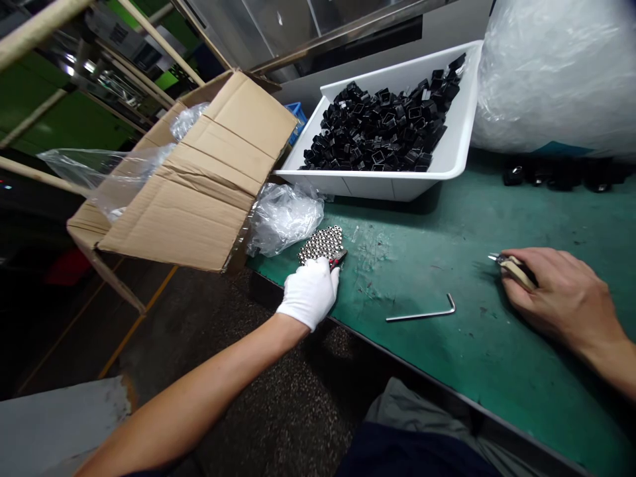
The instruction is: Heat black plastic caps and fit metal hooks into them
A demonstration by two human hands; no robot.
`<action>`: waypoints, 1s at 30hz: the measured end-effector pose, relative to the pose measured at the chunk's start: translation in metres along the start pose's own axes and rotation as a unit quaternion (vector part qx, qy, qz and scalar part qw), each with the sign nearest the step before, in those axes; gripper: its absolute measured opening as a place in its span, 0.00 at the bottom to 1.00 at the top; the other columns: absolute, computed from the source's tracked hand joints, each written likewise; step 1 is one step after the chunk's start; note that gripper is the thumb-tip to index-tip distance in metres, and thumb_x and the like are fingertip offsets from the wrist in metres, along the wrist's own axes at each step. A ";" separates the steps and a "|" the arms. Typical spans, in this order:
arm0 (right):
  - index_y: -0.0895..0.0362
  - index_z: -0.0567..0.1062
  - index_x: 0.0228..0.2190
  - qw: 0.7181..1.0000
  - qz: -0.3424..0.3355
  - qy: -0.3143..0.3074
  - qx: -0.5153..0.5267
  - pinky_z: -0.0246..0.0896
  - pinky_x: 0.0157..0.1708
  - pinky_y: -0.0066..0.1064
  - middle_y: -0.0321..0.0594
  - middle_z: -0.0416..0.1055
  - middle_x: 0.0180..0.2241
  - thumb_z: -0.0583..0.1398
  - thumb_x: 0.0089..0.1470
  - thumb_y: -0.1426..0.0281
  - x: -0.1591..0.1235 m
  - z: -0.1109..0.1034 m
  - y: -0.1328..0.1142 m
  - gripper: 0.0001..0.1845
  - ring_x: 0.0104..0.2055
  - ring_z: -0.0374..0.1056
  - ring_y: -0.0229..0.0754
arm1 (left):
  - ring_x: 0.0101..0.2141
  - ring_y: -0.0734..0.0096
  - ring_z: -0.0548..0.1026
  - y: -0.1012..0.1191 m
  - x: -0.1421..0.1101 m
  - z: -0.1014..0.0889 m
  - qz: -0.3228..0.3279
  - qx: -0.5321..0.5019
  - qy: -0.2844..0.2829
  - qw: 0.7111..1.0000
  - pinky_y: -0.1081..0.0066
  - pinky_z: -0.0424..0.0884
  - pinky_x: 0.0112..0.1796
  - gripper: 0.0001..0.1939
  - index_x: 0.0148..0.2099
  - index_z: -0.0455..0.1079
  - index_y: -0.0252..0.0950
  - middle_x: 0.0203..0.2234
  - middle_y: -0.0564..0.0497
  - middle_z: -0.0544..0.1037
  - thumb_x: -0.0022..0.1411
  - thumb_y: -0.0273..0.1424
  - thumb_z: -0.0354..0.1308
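Observation:
My left hand [309, 291], in a white glove, is closed at the table's near edge. From its fingers sticks the dark tip of what look like red-handled pliers [338, 257]; the rest is hidden under the glove. Right beyond it lies a patch of small shiny metal nuts [320, 242], packed side by side. Bare and closed, my right hand [566, 298] grips small nippers [517, 270] with a beige handle, silver jaws pointing left. A hex key [421, 313] lies on the green tabletop between the two hands.
A white bin [462, 132] full of black plastic pieces [382, 126] stands at the back. Left of it are a crumpled clear bag [285, 215] and an open cardboard box [209, 172]. At right, a big plastic-wrapped bundle [556, 79] sits behind several black parts [561, 173].

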State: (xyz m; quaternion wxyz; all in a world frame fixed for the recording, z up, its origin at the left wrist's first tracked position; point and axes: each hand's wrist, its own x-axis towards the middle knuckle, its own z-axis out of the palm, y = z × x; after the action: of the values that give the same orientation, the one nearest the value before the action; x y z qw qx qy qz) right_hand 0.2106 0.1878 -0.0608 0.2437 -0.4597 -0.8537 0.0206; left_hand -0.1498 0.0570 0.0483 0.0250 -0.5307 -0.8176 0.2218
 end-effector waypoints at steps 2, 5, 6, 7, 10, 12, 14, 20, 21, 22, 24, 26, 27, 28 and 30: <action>0.54 0.75 0.46 1.000 -0.001 0.001 0.000 0.62 0.44 0.40 0.40 0.76 0.44 0.54 0.60 0.60 0.001 0.000 0.000 0.18 0.45 0.71 0.52 | 0.37 0.48 0.78 0.002 0.002 0.001 -0.010 -0.003 0.000 1.000 0.56 0.74 0.36 0.22 0.48 0.67 0.34 0.38 0.39 0.75 0.71 0.45 0.40; 0.54 0.75 0.45 1.000 -0.005 0.002 0.000 0.61 0.43 0.39 0.41 0.76 0.44 0.54 0.60 0.60 0.001 -0.001 0.000 0.17 0.44 0.71 0.52 | 0.38 0.49 0.78 0.002 0.003 0.000 -0.014 -0.010 -0.003 1.000 0.57 0.74 0.37 0.22 0.49 0.66 0.34 0.39 0.39 0.76 0.71 0.45 0.40; 0.54 0.75 0.45 1.000 -0.006 0.003 0.001 0.61 0.43 0.39 0.41 0.76 0.44 0.54 0.60 0.60 0.001 -0.001 0.000 0.17 0.44 0.71 0.51 | 0.38 0.49 0.78 0.002 0.004 -0.001 -0.012 -0.013 -0.005 1.000 0.57 0.74 0.37 0.23 0.49 0.66 0.34 0.39 0.39 0.76 0.71 0.45 0.40; 0.54 0.75 0.45 1.000 -0.007 0.003 0.001 0.61 0.43 0.39 0.42 0.76 0.44 0.54 0.60 0.61 0.001 -0.001 0.000 0.17 0.44 0.71 0.51 | 0.38 0.49 0.79 0.002 0.004 -0.001 -0.012 -0.016 -0.008 1.000 0.57 0.74 0.38 0.23 0.49 0.66 0.34 0.39 0.39 0.76 0.71 0.45 0.39; 0.54 0.75 0.46 1.000 -0.008 0.002 0.002 0.61 0.44 0.39 0.42 0.76 0.44 0.55 0.59 0.62 0.001 -0.001 0.000 0.16 0.45 0.71 0.51 | 0.38 0.49 0.79 0.002 0.005 -0.002 -0.021 -0.024 -0.014 0.999 0.56 0.73 0.38 0.24 0.49 0.67 0.34 0.39 0.39 0.76 0.72 0.46 0.39; 0.54 0.75 0.46 1.000 -0.009 0.002 0.004 0.61 0.44 0.39 0.42 0.76 0.44 0.55 0.59 0.62 0.001 -0.001 0.000 0.17 0.45 0.71 0.51 | 0.39 0.49 0.79 0.002 0.006 -0.003 -0.029 -0.027 -0.016 0.999 0.57 0.73 0.39 0.24 0.49 0.67 0.33 0.40 0.38 0.76 0.72 0.46 0.39; 0.54 0.74 0.46 1.000 -0.009 0.001 0.007 0.61 0.44 0.39 0.42 0.76 0.45 0.55 0.59 0.62 0.001 -0.001 0.000 0.17 0.45 0.71 0.51 | 0.39 0.48 0.79 0.002 0.007 -0.004 -0.029 -0.029 -0.013 0.999 0.56 0.73 0.39 0.25 0.49 0.67 0.33 0.40 0.37 0.77 0.72 0.47 0.39; 0.54 0.74 0.47 1.000 -0.010 -0.003 0.009 0.61 0.44 0.39 0.42 0.76 0.45 0.55 0.59 0.63 0.001 -0.001 0.001 0.17 0.46 0.71 0.52 | 0.39 0.49 0.80 0.003 0.009 -0.009 -0.020 -0.037 -0.031 0.999 0.57 0.74 0.38 0.23 0.50 0.66 0.33 0.39 0.38 0.77 0.71 0.45 0.40; 0.54 0.75 0.47 1.000 -0.009 -0.002 0.009 0.61 0.44 0.39 0.42 0.76 0.45 0.55 0.59 0.63 0.001 0.000 0.001 0.17 0.46 0.71 0.52 | 0.40 0.49 0.80 0.003 0.009 -0.010 -0.022 -0.037 -0.035 0.998 0.58 0.74 0.38 0.23 0.51 0.66 0.33 0.39 0.38 0.77 0.71 0.45 0.40; 0.54 0.75 0.47 1.000 -0.008 -0.001 0.009 0.61 0.44 0.39 0.42 0.76 0.45 0.56 0.59 0.63 0.001 0.000 0.001 0.17 0.45 0.71 0.52 | 0.40 0.50 0.79 0.003 0.008 -0.011 -0.023 -0.036 -0.039 0.998 0.58 0.74 0.39 0.23 0.51 0.66 0.33 0.40 0.37 0.77 0.71 0.45 0.40; 0.54 0.75 0.46 1.000 -0.007 0.001 0.010 0.61 0.44 0.40 0.43 0.76 0.45 0.56 0.58 0.63 0.000 0.000 0.001 0.17 0.45 0.71 0.53 | 0.41 0.51 0.79 0.004 0.005 -0.012 -0.026 -0.034 -0.041 0.998 0.59 0.73 0.40 0.24 0.51 0.66 0.33 0.40 0.37 0.77 0.72 0.46 0.40; 0.54 0.75 0.46 1.000 -0.008 0.000 0.018 0.61 0.44 0.40 0.43 0.76 0.45 0.56 0.58 0.63 -0.001 0.000 0.001 0.16 0.45 0.70 0.53 | 0.41 0.51 0.79 0.005 0.001 -0.011 -0.027 -0.032 -0.034 0.999 0.58 0.73 0.41 0.25 0.51 0.66 0.33 0.41 0.37 0.77 0.72 0.46 0.39; 0.54 0.75 0.46 1.000 -0.008 0.001 0.024 0.61 0.44 0.41 0.43 0.76 0.45 0.56 0.58 0.64 -0.001 0.000 0.001 0.16 0.44 0.70 0.53 | 0.40 0.51 0.79 0.005 0.000 -0.010 -0.028 -0.032 -0.027 0.999 0.58 0.73 0.40 0.25 0.51 0.66 0.33 0.41 0.38 0.77 0.72 0.46 0.38; 0.55 0.75 0.46 0.999 -0.009 0.001 0.032 0.61 0.44 0.41 0.44 0.76 0.45 0.56 0.58 0.64 -0.001 0.001 0.001 0.16 0.44 0.70 0.53 | 0.40 0.52 0.79 0.005 -0.001 -0.009 -0.030 -0.031 -0.021 0.999 0.59 0.73 0.40 0.25 0.51 0.67 0.33 0.40 0.38 0.77 0.72 0.47 0.38; 0.55 0.75 0.46 0.999 -0.008 0.003 0.049 0.60 0.44 0.42 0.45 0.76 0.45 0.57 0.58 0.65 0.001 0.002 0.001 0.16 0.45 0.70 0.55 | 0.39 0.52 0.80 0.004 0.000 -0.008 -0.032 -0.030 -0.014 0.999 0.60 0.73 0.39 0.25 0.50 0.67 0.34 0.40 0.38 0.77 0.72 0.46 0.38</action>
State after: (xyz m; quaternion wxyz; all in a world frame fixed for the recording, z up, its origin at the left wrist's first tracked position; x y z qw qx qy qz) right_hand 0.2101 0.1895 -0.0621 0.2685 -0.4407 -0.8545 0.0588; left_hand -0.1438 0.0612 0.0541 0.0049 -0.5014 -0.8410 0.2032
